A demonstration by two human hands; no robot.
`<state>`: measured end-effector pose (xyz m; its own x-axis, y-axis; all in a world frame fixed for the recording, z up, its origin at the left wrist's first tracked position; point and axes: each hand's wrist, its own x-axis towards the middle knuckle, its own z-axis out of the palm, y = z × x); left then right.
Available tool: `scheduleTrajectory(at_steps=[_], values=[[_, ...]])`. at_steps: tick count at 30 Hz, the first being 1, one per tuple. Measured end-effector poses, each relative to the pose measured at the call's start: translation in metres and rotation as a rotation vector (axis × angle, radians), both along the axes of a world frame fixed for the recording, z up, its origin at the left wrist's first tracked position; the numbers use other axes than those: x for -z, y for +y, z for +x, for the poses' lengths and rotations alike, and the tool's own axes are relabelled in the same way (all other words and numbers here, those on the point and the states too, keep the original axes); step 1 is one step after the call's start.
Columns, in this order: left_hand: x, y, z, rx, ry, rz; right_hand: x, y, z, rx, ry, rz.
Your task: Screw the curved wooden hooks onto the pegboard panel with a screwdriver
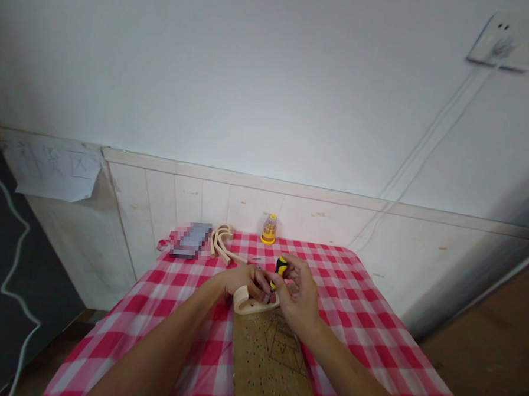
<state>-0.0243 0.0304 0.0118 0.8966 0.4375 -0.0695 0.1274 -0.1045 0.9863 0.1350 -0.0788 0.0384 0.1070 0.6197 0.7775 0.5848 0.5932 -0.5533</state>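
Yellow-black screwdriver (281,265), tip down toward pale curved wood (261,308), axis steeply tilted

Bare L hand (247,283), R hand (301,297); bare L forearm (163,340), R forearm (348,368), tapered twd ea. hand.

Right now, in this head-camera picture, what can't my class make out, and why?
All in the head view:
Screwdriver: tip too small beside the left hand.
Curved wooden piece: partly hidden by that hand and the right hand.
Flat grey object: surface pixelated.
Paper: marks too blurred to read.
Yellow container: label too small.
Tablecloth: near end cut off by the bottom edge.
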Motion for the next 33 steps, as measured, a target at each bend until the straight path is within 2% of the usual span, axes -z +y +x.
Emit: scheduleTrajectory(at_steps=[11,15,21,33], values=[[-0.0005,-0.0008,-0.0012,0.006,0.007,-0.007,0.0056,0.0044,0.0035,0.037,-0.033,0.04],[-0.0003,-0.0009,0.0002,0.01,-0.009,0.003,0.0044,0.0002,0.0038,-0.01,-0.078,0.066],[-0.0002,0.0002,-0.0002,0.017,-0.023,0.01,0.007,-0.0015,0.0038,-0.106,-0.011,-0.005],[0.001,0.0007,-0.0003,0.021,-0.037,0.009,0.0048,-0.0004,0.002,-0.087,-0.004,0.007]])
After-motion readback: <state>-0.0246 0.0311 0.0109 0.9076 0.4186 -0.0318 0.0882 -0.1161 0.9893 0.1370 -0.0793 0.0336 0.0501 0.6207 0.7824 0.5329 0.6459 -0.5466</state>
